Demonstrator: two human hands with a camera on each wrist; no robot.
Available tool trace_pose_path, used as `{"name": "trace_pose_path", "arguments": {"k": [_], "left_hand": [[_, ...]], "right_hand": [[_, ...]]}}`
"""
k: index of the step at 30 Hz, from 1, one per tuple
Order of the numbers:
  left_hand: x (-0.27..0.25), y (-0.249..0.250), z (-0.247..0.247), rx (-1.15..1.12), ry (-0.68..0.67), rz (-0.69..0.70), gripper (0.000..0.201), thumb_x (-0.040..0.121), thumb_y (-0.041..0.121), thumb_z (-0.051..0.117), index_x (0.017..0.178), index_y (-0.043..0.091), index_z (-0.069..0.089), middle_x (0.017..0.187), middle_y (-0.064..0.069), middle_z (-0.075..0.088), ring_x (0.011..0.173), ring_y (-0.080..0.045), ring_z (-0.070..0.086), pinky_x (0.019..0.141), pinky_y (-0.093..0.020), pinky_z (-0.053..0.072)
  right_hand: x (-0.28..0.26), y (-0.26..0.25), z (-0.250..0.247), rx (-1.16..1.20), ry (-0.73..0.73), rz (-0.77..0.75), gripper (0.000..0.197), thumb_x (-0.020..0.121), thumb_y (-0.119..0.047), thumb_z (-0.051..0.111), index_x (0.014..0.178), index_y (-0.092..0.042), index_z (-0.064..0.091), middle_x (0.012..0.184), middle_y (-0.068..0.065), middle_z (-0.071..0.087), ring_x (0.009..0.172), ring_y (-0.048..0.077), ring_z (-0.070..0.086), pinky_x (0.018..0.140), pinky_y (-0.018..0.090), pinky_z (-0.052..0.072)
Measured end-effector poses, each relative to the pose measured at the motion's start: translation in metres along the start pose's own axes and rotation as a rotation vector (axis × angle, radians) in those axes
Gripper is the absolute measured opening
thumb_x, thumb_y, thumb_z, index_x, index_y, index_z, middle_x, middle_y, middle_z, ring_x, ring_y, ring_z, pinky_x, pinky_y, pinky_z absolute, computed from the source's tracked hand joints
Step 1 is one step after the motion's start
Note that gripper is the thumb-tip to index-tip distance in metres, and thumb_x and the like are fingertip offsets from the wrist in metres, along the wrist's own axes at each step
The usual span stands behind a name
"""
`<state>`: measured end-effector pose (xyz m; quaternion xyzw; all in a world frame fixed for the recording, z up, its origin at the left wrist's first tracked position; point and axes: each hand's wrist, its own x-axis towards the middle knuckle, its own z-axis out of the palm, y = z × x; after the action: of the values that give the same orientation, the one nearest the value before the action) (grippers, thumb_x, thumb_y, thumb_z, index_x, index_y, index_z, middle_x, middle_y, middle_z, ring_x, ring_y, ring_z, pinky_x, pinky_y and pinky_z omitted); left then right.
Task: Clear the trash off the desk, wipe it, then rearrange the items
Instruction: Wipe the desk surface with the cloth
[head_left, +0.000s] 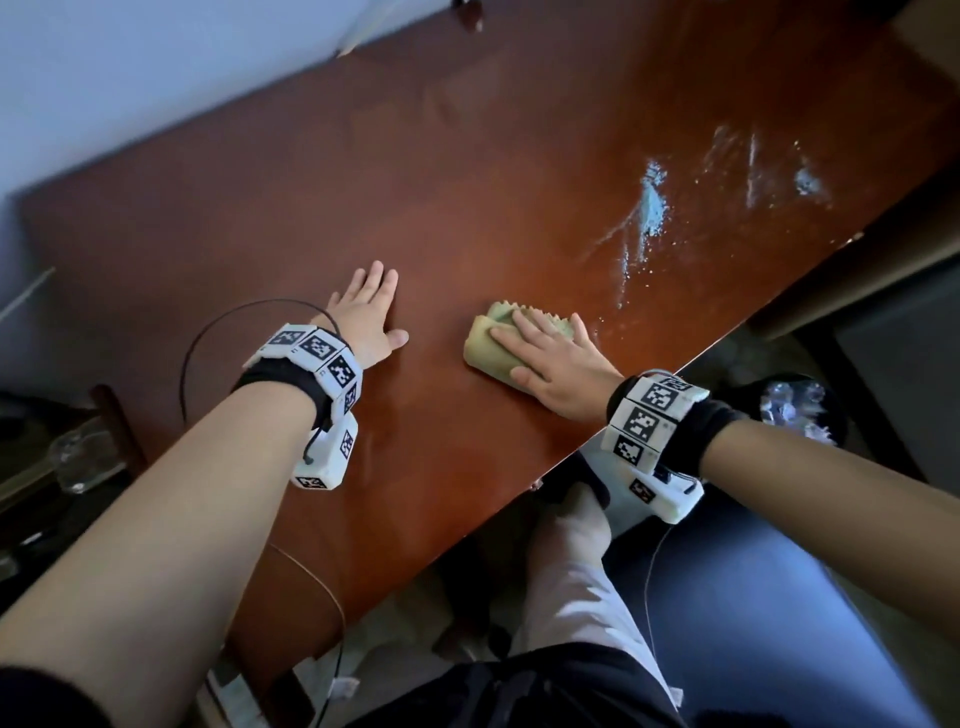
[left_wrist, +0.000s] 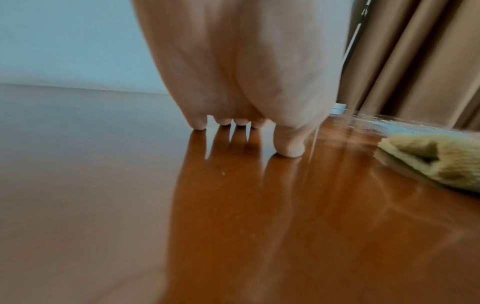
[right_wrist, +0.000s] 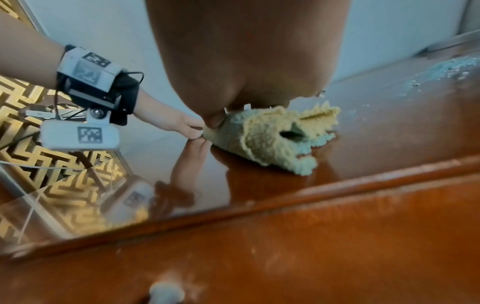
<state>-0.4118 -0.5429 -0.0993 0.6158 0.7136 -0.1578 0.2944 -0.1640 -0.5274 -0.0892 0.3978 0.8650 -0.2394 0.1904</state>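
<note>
The right hand (head_left: 558, 366) lies flat, fingers straight, pressing a folded yellow-green cloth (head_left: 491, 351) down on the counter (head_left: 363, 171); it grips nothing, it only bears on the fabric. The cloth sits under the fingers and palm, with its zigzag-cut edge poking out beyond the fingertips and a loose fold gaping on the thumb side. Just beside it, thumb almost meeting the cloth's near corner, the left hand (head_left: 366, 317) is spread wide, palm down on bare wood, apparently bracing.

Beyond and to the right of the right hand, a pale bluish-white smear (head_left: 652, 205) with scattered specks streaks the surface, reaching toward the counter's right edge. That patch is evidently what the wiping still has to take up.

The risks follow from this layout. Because the cloth is only pressed and not held, a fast stroke could let it bunch or slide out from under the fingers, so skin would drag through the residue. The open fold may shed what it collects. A sweep toward the right could push the specks over the nearby edge onto the floor. The right wrist sits at the counter's front edge, so a pull straight back would drop debris onto the person's lap (head_left: 737, 597). The glossy finish would likely show streaks if the smear is spread thin.
</note>
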Motion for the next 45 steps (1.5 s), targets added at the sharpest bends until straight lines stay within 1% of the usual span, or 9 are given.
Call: {"name": "trace_pose_path", "arguments": {"k": [9,14,18,24,27,34,37,41,45], "left_hand": [[0.0,0.012,0.004,-0.02,0.058,-0.072,0.071,0.099,0.026,0.041,0.151,0.013,-0.007,0.158,-0.003,-0.016,0.146,-0.022,-0.011,0.117,-0.046,0.005],[0.001,0.013,0.005,-0.035,0.06,-0.077,0.071,0.099,0.024,0.04,0.151,0.012,-0.007,0.158,-0.004,-0.017,0.146,-0.022,-0.012,0.117,-0.046,0.004],[0.002,0.014,0.005,-0.03,0.061,-0.082,0.071,0.1,0.023,0.04,0.151,0.012,-0.008,0.158,-0.005,-0.017,0.146,-0.023,-0.012,0.117,-0.046,0.004],[-0.001,0.018,0.005,-0.038,0.042,-0.1,0.071,0.1,0.023,0.039,0.15,0.013,-0.011,0.157,-0.003,-0.02,0.146,-0.021,-0.014,0.118,-0.045,0.002],[-0.001,0.019,0.005,-0.03,0.043,-0.105,0.071,0.1,0.022,0.038,0.15,0.012,-0.012,0.157,-0.004,-0.02,0.145,-0.021,-0.015,0.118,-0.045,0.001],[-0.003,0.021,0.004,-0.033,0.037,-0.118,0.071,0.1,0.022,0.037,0.15,0.014,-0.012,0.157,-0.002,-0.021,0.145,-0.02,-0.015,0.118,-0.044,0.001],[-0.004,0.021,0.003,-0.041,0.032,-0.117,0.071,0.1,0.023,0.038,0.15,0.014,-0.012,0.157,-0.002,-0.022,0.145,-0.02,-0.015,0.118,-0.044,0.0],[-0.006,0.022,0.004,-0.045,0.046,-0.117,0.071,0.1,0.022,0.038,0.151,0.014,-0.01,0.157,-0.002,-0.02,0.146,-0.02,-0.014,0.118,-0.044,0.001],[-0.006,0.023,0.004,-0.052,0.054,-0.116,0.071,0.1,0.021,0.039,0.151,0.013,-0.01,0.158,-0.003,-0.019,0.146,-0.021,-0.014,0.118,-0.045,0.001]], "right_hand": [[-0.033,0.026,0.037,0.014,0.113,0.022,0.056,0.103,-0.034,0.024,0.15,-0.022,-0.003,0.158,0.003,-0.014,0.144,0.017,-0.016,0.112,0.028,-0.013],[-0.034,0.051,0.035,-0.044,0.091,0.081,0.061,0.102,-0.038,0.022,0.149,-0.017,-0.012,0.156,0.002,-0.02,0.134,0.004,-0.024,0.113,0.028,-0.012],[-0.024,0.07,0.026,-0.005,0.11,0.115,0.061,0.102,-0.036,0.026,0.15,-0.017,-0.007,0.157,0.002,-0.016,0.144,0.013,-0.015,0.112,0.026,-0.011],[0.002,0.114,0.001,0.071,0.234,0.281,0.058,0.102,-0.03,0.028,0.151,-0.014,0.002,0.158,0.006,-0.01,0.146,0.02,-0.009,0.117,0.035,-0.002],[0.007,0.124,-0.005,0.102,0.275,0.284,0.054,0.103,-0.027,0.027,0.151,-0.015,0.005,0.159,0.005,-0.007,0.146,0.022,-0.009,0.116,0.037,-0.002],[-0.011,0.107,0.004,0.293,0.383,0.226,0.048,0.103,-0.018,0.029,0.15,-0.022,0.021,0.159,0.001,0.002,0.146,0.026,-0.009,0.116,0.043,-0.002],[-0.029,0.083,0.019,0.375,0.365,0.14,0.047,0.102,-0.015,0.031,0.148,-0.021,0.023,0.158,0.003,0.004,0.146,0.027,-0.008,0.117,0.046,-0.001],[-0.05,0.046,0.034,0.419,0.281,0.047,0.045,0.103,-0.018,0.03,0.148,-0.02,0.025,0.158,0.001,0.003,0.146,0.024,-0.008,0.113,0.034,-0.003],[-0.054,0.023,0.05,0.373,0.219,0.034,0.047,0.103,-0.019,0.029,0.149,-0.021,0.019,0.159,0.002,-0.002,0.146,0.024,-0.01,0.115,0.036,-0.006]]}}
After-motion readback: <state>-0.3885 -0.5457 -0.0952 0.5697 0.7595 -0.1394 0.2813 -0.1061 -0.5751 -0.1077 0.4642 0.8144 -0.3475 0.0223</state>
